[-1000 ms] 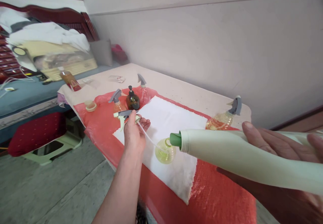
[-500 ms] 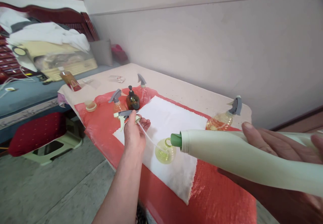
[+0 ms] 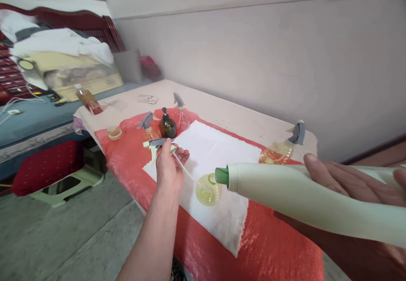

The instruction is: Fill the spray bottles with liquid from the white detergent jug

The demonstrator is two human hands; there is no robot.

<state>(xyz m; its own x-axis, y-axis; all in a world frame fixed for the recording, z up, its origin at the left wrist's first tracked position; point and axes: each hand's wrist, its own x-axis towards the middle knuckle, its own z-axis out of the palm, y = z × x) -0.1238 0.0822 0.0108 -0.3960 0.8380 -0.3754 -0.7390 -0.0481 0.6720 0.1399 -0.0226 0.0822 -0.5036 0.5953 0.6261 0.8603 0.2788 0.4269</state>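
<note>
My right hand [image 3: 352, 188] is wrapped round a large pale green refill bottle [image 3: 292, 198], tilted so its green spout [image 3: 221, 175] sits over the mouth of a small round yellowish bottle [image 3: 207, 189]. That small bottle stands open on a white cloth [image 3: 209, 154]. My left hand [image 3: 169, 165] pinches a grey and cream spray trigger head [image 3: 158, 144], lifted off to the left, its thin dip tube [image 3: 187, 172] still running down into the small bottle.
A red cover [image 3: 269, 251] lies over the beige table [image 3: 228, 112]. Several spray bottles [image 3: 146, 125] and a dark pump bottle [image 3: 166, 124] stand at the far left, another spray bottle [image 3: 285, 145] at the right. A bed [image 3: 47, 103] and a stool [image 3: 60, 184] are left.
</note>
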